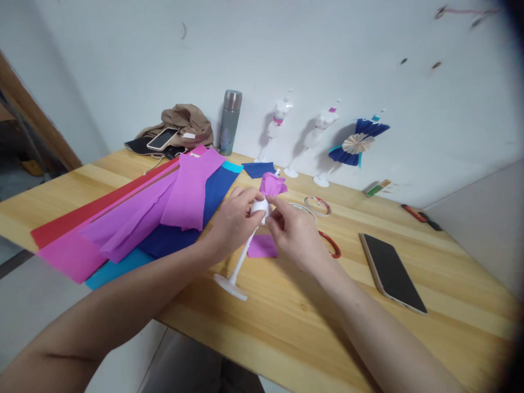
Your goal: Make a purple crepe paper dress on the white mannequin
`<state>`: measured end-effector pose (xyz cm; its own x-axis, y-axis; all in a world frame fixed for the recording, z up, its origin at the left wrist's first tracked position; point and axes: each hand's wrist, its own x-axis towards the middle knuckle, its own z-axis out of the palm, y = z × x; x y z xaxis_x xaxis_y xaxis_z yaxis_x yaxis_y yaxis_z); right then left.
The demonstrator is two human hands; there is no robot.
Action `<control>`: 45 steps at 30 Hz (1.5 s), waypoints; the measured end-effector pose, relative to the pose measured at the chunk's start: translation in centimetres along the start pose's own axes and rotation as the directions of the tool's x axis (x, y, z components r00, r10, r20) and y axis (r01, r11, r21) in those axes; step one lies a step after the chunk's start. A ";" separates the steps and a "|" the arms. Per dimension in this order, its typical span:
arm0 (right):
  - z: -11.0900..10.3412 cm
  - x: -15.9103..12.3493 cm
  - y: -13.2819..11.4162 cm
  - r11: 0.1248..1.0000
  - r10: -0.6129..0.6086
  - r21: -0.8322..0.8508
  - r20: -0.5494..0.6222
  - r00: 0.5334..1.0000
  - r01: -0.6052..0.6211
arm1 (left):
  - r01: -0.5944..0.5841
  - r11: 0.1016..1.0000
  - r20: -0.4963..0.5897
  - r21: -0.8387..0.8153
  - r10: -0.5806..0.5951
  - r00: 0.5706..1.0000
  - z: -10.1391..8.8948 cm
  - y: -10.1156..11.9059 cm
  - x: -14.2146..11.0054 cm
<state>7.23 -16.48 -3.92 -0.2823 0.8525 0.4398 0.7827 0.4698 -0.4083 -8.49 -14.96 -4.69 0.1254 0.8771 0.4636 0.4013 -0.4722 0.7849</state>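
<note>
A small white mannequin (260, 206) on a thin stem and round base (230, 287) leans, tilted, over the near part of the table. My left hand (235, 218) closes round its torso from the left, thumb and fingers on the white body. From the right, my right hand (292, 226) presses its fingers against the same torso, index finger reaching to the lower edge of a crinkled pink-purple paper piece (273, 185) wrapped over the upper body. My fingers partly hide the waist. A flat purple paper piece (262, 246) lies on the table behind the stem.
Long coloured paper sheets (184, 196) lie at left. Along the wall stand a flask (230, 123) and white mannequins (279, 120), one dressed in blue pleated paper (369, 128). Tape rolls (319, 206), a red ring (332, 245) and a phone (393, 273) are at right.
</note>
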 end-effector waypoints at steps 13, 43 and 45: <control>0.4 0.1 0.4 0.992 -0.029 -0.121 0.076 0.997 0.038 | 0.013 0.997 0.010 0.077 -0.014 1.000 0.5 -0.7 0.1; 0.8 0.2 0.5 1.000 0.027 0.008 0.060 0.998 -0.027 | 0.018 0.990 0.088 0.143 -0.031 0.996 0.1 -0.9 0.4; 0.8 0.2 0.6 1.000 0.024 -0.002 0.068 0.997 -0.024 | 0.003 0.986 0.101 0.165 -0.020 0.995 0.2 -1.2 0.5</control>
<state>7.15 -15.81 -4.73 -0.3009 0.8771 0.3745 0.7900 0.4491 -0.4173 -8.75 -13.94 -5.44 0.2078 0.8909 0.4038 0.5460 -0.4482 0.7078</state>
